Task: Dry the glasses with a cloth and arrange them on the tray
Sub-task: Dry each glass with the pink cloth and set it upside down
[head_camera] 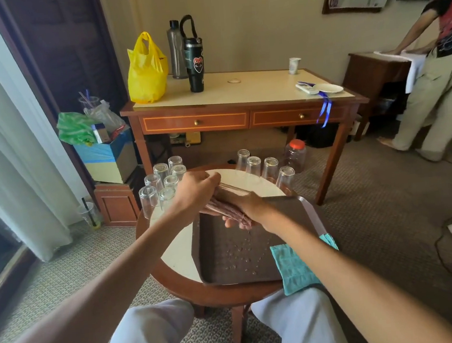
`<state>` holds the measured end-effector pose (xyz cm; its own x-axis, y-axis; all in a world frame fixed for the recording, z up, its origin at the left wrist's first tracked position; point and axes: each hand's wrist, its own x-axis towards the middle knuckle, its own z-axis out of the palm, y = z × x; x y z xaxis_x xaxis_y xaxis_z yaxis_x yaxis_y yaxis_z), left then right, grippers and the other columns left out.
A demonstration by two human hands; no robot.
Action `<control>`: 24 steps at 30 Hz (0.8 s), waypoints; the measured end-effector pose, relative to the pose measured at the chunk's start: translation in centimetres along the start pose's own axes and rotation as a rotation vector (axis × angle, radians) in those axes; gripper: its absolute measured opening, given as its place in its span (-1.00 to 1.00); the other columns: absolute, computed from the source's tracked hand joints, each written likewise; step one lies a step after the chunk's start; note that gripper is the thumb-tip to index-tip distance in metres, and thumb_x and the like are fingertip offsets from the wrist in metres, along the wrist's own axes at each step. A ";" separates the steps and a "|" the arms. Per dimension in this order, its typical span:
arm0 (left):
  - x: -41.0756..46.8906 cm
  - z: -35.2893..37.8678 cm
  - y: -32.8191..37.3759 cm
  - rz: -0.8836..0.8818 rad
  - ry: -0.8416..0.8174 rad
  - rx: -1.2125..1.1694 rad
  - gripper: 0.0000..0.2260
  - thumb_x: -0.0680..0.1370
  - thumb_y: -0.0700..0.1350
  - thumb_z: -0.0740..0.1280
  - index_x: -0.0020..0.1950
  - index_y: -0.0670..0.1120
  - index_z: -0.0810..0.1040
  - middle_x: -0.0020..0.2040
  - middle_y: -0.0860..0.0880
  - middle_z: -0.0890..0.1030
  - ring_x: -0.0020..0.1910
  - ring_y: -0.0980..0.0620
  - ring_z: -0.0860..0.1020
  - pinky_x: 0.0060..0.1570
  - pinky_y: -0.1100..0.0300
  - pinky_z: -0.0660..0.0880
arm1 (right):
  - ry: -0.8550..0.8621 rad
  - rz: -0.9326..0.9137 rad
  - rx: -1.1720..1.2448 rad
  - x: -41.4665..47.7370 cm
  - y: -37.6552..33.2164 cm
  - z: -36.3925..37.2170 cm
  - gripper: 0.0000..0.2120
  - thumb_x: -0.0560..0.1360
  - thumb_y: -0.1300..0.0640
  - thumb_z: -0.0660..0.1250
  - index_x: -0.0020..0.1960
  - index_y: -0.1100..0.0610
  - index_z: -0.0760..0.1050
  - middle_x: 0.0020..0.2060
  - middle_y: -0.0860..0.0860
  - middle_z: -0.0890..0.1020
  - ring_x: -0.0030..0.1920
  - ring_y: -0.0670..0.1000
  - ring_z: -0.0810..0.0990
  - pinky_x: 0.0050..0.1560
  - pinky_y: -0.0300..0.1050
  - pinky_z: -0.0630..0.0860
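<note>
Hands meet over the far edge of the tray (227, 264), both closed on one clear glass (230, 191) that lies on its side between them. The left hand (196, 191) curls its fingers over the glass from above; the right hand (246, 210) wraps it from beneath, fingers bent around it. A pinkish striped patch shows through or under the glass, and I cannot tell what it is.

The brown tray sits on the round counter (177, 257), with water drops (237, 255) scattered over its floor. A teal cloth (293, 269) lies at the tray's near right corner, partly hanging over the edge, under the right forearm and not held.

Seven upturned glasses (163, 185) stand clustered at the counter's far left. Four more upturned glasses (262, 166) stand in a row at the far right, just beyond the tray.

Behind, a long counter (253, 87) carries a yellow bag (146, 71), a grey bottle (177, 52), a black tumbler (194, 64), a paper cup (294, 65) and a white plate (328, 88). A red-lidded jar (295, 153) stands on the floor beneath it. Another person (440, 70) stands at the far right.
</note>
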<state>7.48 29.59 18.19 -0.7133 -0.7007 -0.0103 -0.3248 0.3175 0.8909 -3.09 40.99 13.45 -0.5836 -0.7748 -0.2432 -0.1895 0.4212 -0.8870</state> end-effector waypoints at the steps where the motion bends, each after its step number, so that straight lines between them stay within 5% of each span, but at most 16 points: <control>1: -0.2 0.1 0.1 0.115 0.065 0.046 -0.79 0.60 -0.04 0.33 -0.18 -0.09 0.63 -0.22 -0.05 0.65 -0.20 -0.04 0.65 -0.18 0.09 0.62 | -0.067 0.077 0.118 -0.4 -0.1 0.3 -0.50 0.60 -0.30 0.16 0.05 0.12 0.60 -0.24 0.06 0.72 -0.43 -0.05 0.63 -0.46 -0.25 0.47; 4: -0.8 0.2 -0.1 0.345 0.153 0.036 -0.81 0.57 -0.05 0.36 -0.20 -0.08 0.65 -0.24 0.02 0.69 -0.25 0.03 0.68 -0.22 -0.01 0.68 | -0.306 0.343 0.455 -1.5 0.5 0.8 -0.32 0.54 -0.40 0.13 -0.12 0.21 0.63 -0.32 0.04 0.67 -0.54 -0.14 0.46 -0.53 -0.33 0.40; 8: -0.9 0.2 -0.4 0.515 0.196 -0.045 -0.81 0.60 -0.07 0.36 -0.17 -0.08 0.66 -0.29 0.09 0.68 -0.25 0.04 0.68 -0.25 0.01 0.66 | -0.530 0.421 0.738 -1.5 0.1 -0.3 -0.46 0.58 -0.23 0.17 -0.28 0.20 0.56 -0.51 -0.05 0.49 -0.63 -0.19 0.37 -0.62 -0.41 0.28; 12: -0.5 -0.5 0.0 0.343 0.026 -0.290 -0.79 0.56 -0.04 0.31 -0.15 -0.13 0.64 -0.26 0.07 0.68 -0.24 0.09 0.65 -0.29 0.21 0.60 | -0.122 0.108 0.339 -1.7 -1.9 -0.9 -0.62 0.66 -0.03 0.21 -0.17 0.22 0.54 -0.48 0.02 0.57 -0.60 -0.12 0.45 -0.62 -0.33 0.26; 15: -0.3 -1.3 0.6 -0.154 -0.315 -0.629 -0.76 0.63 -0.01 0.28 -0.02 -0.17 0.58 -0.16 -0.11 0.70 -0.07 -0.09 0.66 -0.12 0.13 0.63 | 0.347 -0.369 -0.384 -2.9 -3.2 -1.6 -0.73 0.53 0.19 0.22 -0.31 0.22 0.54 -0.53 0.03 0.53 -0.58 0.01 0.44 -0.51 -0.31 0.26; 18: -0.7 -1.3 0.5 -0.365 -0.397 -0.604 -0.78 0.67 -0.01 0.29 0.23 -0.11 0.53 0.04 -0.18 0.71 0.05 -0.15 0.71 0.05 -0.07 0.67 | 0.590 -0.661 -0.865 -3.8 -4.0 -2.3 -0.74 0.34 0.10 0.21 -0.33 0.20 0.61 -0.55 0.01 0.47 -0.56 -0.02 0.30 -0.50 -0.34 0.06; 21: -1.5 -1.1 0.9 -0.376 -0.319 -0.560 -0.83 0.69 -0.03 0.28 0.22 -0.07 0.53 0.07 -0.18 0.69 0.00 -0.13 0.73 -0.19 0.00 0.68 | 0.611 -0.657 -0.865 -3.2 -2.9 -2.6 -0.76 0.33 0.20 0.22 -0.22 0.19 0.66 -0.44 0.10 0.61 -0.48 0.08 0.42 -0.49 -0.31 0.15; 24: -1.9 -1.1 1.5 -0.301 -0.212 -0.483 -0.89 0.69 -0.06 0.27 0.06 -0.06 0.56 -0.05 -0.16 0.68 -0.09 -0.11 0.72 -0.29 0.05 0.68 | 0.527 -0.296 -0.766 0.4 -0.3 -1.6 -0.87 0.41 0.22 0.34 -0.10 0.21 0.64 -0.24 0.14 0.67 -0.27 0.17 0.63 -0.40 -0.08 0.51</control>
<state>9.03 30.65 20.05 -0.7579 -0.5567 -0.3401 -0.2486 -0.2356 0.9395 -4.49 41.32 14.24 -0.6725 -0.6671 0.3206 -0.7388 0.5798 -0.3435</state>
